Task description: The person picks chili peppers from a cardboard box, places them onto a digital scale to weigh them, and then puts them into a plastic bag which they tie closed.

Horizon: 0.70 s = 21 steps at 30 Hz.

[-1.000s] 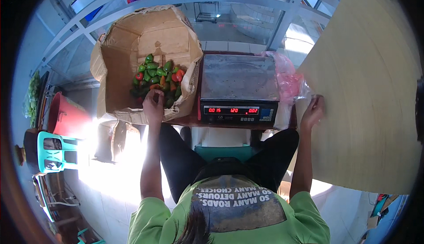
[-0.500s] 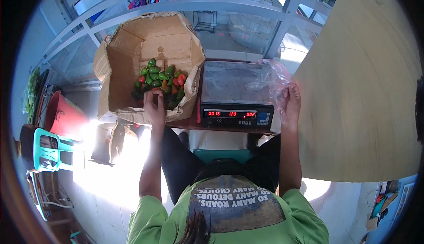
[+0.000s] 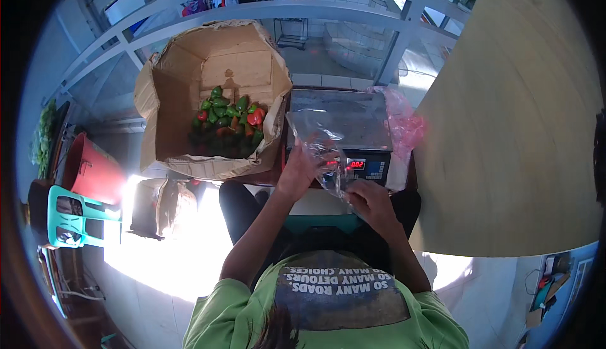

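Note:
Over the front of the digital scale point(image 3: 341, 118), a clear plastic bag point(image 3: 319, 128) is stretched between both hands. My left hand point(image 3: 300, 169) grips its left side, and some of the fingers show through the film. At the bag's lower end, my right hand point(image 3: 371, 202) is closed on the plastic. Part of the scale's red-lit display is hidden by the bag and hand. Left of the scale stands an open cardboard box point(image 3: 237, 65) with several green and red peppers point(image 3: 221, 106) at its bottom, the nearer ones in shadow.
A pinkish bundle of plastic bags point(image 3: 403, 121) lies along the scale's right side. A large tan panel point(image 3: 511, 128) rises at the right. Metal railing point(image 3: 252, 17) runs behind. At left are a red bucket point(image 3: 98, 169), a turquoise chair point(image 3: 69, 216) and a small carton point(image 3: 151, 207).
My left hand has left the peppers and come right onto the bag. My right hand has moved left and nearer with the clear bag, away from the bundle beside the scale.

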{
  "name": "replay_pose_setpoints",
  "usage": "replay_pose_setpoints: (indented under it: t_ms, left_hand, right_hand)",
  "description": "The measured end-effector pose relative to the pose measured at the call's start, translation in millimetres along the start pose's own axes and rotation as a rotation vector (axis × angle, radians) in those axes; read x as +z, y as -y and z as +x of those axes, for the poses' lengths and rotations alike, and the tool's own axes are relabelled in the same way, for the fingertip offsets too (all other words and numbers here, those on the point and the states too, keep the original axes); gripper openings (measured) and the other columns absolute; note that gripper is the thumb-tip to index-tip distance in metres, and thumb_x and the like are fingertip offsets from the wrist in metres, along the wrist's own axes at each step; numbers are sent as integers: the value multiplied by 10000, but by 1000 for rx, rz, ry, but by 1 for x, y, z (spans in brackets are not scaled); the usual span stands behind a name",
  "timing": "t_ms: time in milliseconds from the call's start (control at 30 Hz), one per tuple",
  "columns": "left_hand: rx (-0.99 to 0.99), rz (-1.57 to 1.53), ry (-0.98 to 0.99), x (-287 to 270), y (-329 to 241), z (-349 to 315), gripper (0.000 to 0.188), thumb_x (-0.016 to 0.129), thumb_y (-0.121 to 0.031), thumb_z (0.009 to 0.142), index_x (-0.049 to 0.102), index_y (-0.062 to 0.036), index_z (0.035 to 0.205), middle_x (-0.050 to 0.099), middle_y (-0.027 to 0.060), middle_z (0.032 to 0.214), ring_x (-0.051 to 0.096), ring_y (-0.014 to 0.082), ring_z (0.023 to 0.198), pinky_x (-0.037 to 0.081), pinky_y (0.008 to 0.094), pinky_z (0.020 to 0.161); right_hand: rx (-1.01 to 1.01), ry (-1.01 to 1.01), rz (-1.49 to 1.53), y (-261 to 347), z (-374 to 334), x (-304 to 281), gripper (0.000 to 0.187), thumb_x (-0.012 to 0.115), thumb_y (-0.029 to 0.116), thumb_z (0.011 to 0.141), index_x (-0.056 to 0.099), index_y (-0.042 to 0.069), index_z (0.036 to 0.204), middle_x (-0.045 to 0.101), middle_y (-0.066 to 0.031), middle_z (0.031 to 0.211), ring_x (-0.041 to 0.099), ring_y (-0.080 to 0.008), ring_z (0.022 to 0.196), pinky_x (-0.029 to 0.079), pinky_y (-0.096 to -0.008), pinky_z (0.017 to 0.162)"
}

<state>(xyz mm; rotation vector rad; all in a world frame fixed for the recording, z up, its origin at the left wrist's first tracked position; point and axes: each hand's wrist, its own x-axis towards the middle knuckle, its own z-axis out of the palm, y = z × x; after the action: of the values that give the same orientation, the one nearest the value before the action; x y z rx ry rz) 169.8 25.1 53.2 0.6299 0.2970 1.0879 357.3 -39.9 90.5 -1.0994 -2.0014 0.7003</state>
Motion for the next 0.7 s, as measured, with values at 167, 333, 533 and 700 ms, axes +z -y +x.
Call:
replay_pose_setpoints:
  t_ms: [167, 333, 533, 700]
  left_hand:
    - [72, 176, 33, 22, -7, 5, 694, 426, -504, 846, 168, -92, 1341, 276, 154, 1335, 419, 318, 1142, 368, 426, 927]
    - [61, 610, -181, 32, 2, 14, 832, 658, -255, 751, 108, -127, 1362, 285, 124, 1308, 494, 233, 1055, 435, 357, 837]
    - [151, 802, -11, 56, 18, 8, 802, 661, -220, 748, 148, -91, 1351, 353, 100, 1259, 531, 154, 894, 453, 279, 714]
    - [35, 923, -93, 35, 28, 8, 408, 565, -230, 820, 445, -18, 1148, 521, 64, 993, 491, 106, 858, 411, 227, 743]
  right_hand:
    - [-8, 12, -138, -4, -13, 6, 110, 577, 85, 747, 524, 19, 817, 541, -112, 771, 524, -303, 721, 409, -379, 622]
    - [-91, 53, -301, -6, -12, 17, 135, 605, 106, 720, 543, 46, 825, 548, -96, 786, 547, -278, 775, 427, -375, 706]
    - [-188, -78, -346, -14, -8, 26, 172, 616, 77, 696, 555, 45, 853, 540, -114, 889, 508, -292, 889, 394, -403, 739]
    - [-188, -35, -363, -10, -1, 34, 199, 644, 86, 667, 576, 48, 849, 535, -106, 923, 485, -291, 945, 389, -397, 793]
